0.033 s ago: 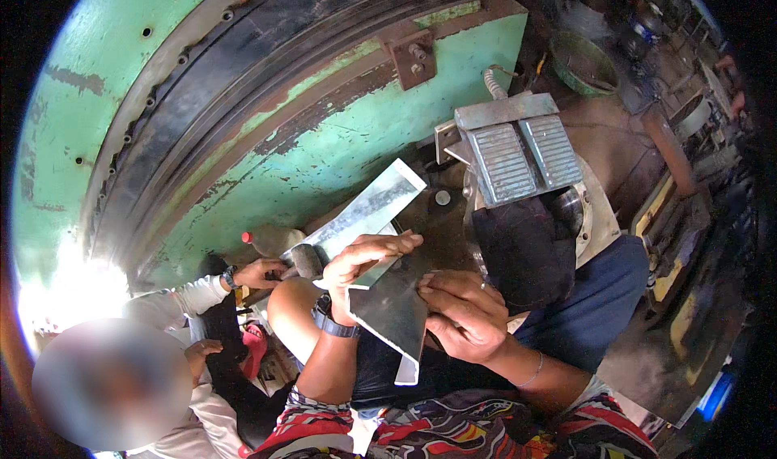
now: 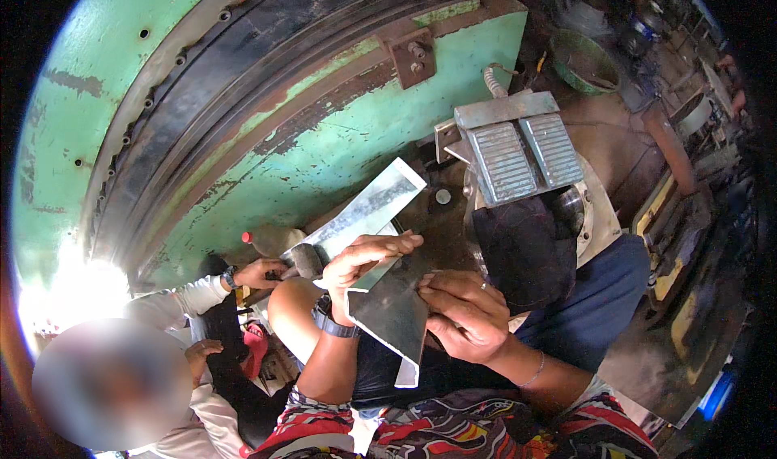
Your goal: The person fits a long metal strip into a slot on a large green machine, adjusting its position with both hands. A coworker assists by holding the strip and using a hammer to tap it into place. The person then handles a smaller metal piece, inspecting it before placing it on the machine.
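A bent piece of dark sheet metal [image 2: 392,309] with bright cut edges is tilted in front of my body. My left hand [image 2: 360,263] wraps round its upper left side, fingers over the top, a watch on that wrist. On its right edge, my right hand [image 2: 465,315] is closed, with thumb and fingers pressed against the metal. Just beyond my left hand lies a long bright metal channel [image 2: 368,208]. A mallet or hammer head [image 2: 307,261] rests against the near end of that channel, beside a co-worker's hand [image 2: 261,274].
A large green machine [image 2: 348,147] with a curved dark rim fills the far left. Ahead right stands a ribbed metal double pedal [image 2: 526,159] above a black cloth [image 2: 522,252]. A co-worker sits at the left. A green basin [image 2: 583,62] and scrap metal lie far right.
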Action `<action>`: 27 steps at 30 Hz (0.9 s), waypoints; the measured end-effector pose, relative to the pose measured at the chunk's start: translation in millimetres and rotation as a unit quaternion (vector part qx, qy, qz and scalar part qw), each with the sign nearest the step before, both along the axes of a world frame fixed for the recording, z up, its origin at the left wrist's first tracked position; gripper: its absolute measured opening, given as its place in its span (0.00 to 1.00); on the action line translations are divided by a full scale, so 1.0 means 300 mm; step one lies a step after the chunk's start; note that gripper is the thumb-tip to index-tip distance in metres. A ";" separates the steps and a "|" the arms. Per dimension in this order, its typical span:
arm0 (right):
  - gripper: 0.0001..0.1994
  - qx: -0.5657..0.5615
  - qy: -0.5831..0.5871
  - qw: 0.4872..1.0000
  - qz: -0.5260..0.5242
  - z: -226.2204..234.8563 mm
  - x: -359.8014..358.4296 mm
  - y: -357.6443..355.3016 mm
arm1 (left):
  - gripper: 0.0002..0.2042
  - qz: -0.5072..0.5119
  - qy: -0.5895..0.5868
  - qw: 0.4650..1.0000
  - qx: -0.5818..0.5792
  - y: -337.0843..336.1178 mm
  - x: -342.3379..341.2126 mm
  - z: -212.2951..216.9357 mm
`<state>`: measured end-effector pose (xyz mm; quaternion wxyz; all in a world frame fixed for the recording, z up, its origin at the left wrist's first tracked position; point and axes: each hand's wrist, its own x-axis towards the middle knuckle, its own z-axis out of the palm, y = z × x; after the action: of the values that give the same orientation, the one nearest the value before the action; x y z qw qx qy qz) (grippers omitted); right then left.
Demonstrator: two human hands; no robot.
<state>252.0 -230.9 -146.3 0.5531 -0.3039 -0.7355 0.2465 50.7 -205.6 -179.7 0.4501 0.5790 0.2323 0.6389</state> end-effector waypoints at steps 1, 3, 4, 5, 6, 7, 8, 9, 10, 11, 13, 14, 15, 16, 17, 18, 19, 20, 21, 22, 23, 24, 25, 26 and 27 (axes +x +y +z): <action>0.15 0.009 -0.012 1.000 0.002 0.004 0.007 0.004 | 0.13 -0.008 -0.033 0.999 -0.012 0.000 0.014 -0.001; 0.16 0.010 -0.025 1.000 0.001 0.008 0.013 0.005 | 0.12 0.022 -0.015 1.000 -0.003 0.007 0.024 0.010; 0.16 0.013 -0.031 0.999 0.001 0.008 0.014 0.012 | 0.12 0.034 0.000 0.999 0.001 0.015 0.026 0.021; 0.16 0.014 -0.029 0.999 0.002 0.006 0.013 0.019 | 0.12 0.046 0.016 0.999 0.005 0.022 0.026 0.032; 0.17 0.014 -0.026 1.000 0.004 0.004 0.012 0.024 | 0.12 0.049 0.025 0.998 0.010 0.028 0.026 0.045; 0.17 0.014 -0.025 1.000 0.006 0.004 0.014 0.026 | 0.12 0.052 0.033 0.998 0.014 0.031 0.029 0.058; 0.17 0.013 -0.029 0.999 0.008 0.008 0.018 0.029 | 0.11 0.055 0.041 0.997 0.017 0.036 0.031 0.065; 0.18 0.012 -0.033 0.999 0.011 0.015 0.021 0.031 | 0.12 0.031 0.060 0.997 0.024 0.047 0.006 0.026; 0.18 0.012 -0.036 0.999 0.013 0.018 0.022 0.032 | 0.12 0.006 0.078 0.996 0.030 0.077 -0.015 0.015; 0.19 0.009 -0.036 0.999 0.015 0.016 0.021 0.031 | 0.13 -0.019 0.097 0.994 0.036 0.091 -0.026 0.010; 0.19 0.004 -0.036 0.999 0.019 0.009 0.020 0.029 | 0.17 0.015 0.027 1.000 -0.006 0.041 -0.002 0.013; 0.19 0.012 -0.038 0.999 0.016 0.000 0.019 0.031 | 0.18 0.014 0.027 0.999 -0.012 0.040 -0.002 0.015; 0.19 0.012 -0.032 0.999 0.011 -0.003 0.014 0.029 | 0.19 0.013 0.027 0.999 -0.018 0.040 -0.001 0.016; 0.18 0.011 -0.027 1.000 0.005 -0.005 0.006 0.024 | 0.18 0.002 0.005 1.000 -0.027 0.040 0.000 0.014; 0.18 0.010 -0.022 1.000 -0.001 -0.004 0.001 0.020 | 0.17 0.004 0.000 1.000 -0.027 0.040 0.002 0.017; 0.19 0.012 -0.041 0.999 0.001 0.000 0.005 0.019 | 0.16 0.006 -0.004 1.000 -0.027 0.040 0.005 0.023; 0.18 0.012 -0.040 0.999 0.003 0.002 0.003 0.017 | 0.15 0.007 -0.009 1.000 -0.027 0.041 0.009 0.029; 0.18 0.012 -0.038 0.999 0.005 0.004 -0.001 0.012 | 0.11 0.027 0.008 1.000 -0.012 0.043 0.022 0.037; 0.17 0.012 -0.037 0.999 0.007 0.006 -0.003 0.009 | 0.10 0.020 0.020 1.000 -0.014 0.050 0.015 0.032; 0.17 0.022 -0.039 0.999 0.016 0.008 -0.003 0.018 | 0.09 0.014 0.032 0.999 -0.015 0.057 0.001 0.027; 0.17 0.024 -0.044 0.999 0.013 0.012 -0.003 0.018 | 0.09 0.008 0.045 0.999 -0.016 0.061 -0.005 0.028; 0.17 0.025 -0.048 0.998 0.010 0.017 -0.002 0.017 | 0.09 0.007 0.010 1.000 -0.028 0.057 0.005 0.033; 0.17 0.027 -0.054 0.998 0.008 0.020 -0.001 0.016 | 0.09 0.013 0.023 0.999 -0.028 0.055 0.006 0.032; 0.17 0.028 -0.054 0.998 0.008 0.018 -0.001 0.015 | 0.09 0.019 0.037 0.999 -0.027 0.053 0.005 0.030; 0.17 0.030 -0.055 0.998 0.008 0.014 -0.001 0.014 | 0.09 0.025 0.050 0.998 -0.027 0.051 0.006 0.030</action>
<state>251.8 -226.8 -142.2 0.5188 -0.2948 -0.7740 0.2118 52.5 -190.3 -170.8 0.4375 0.5920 0.2857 0.6136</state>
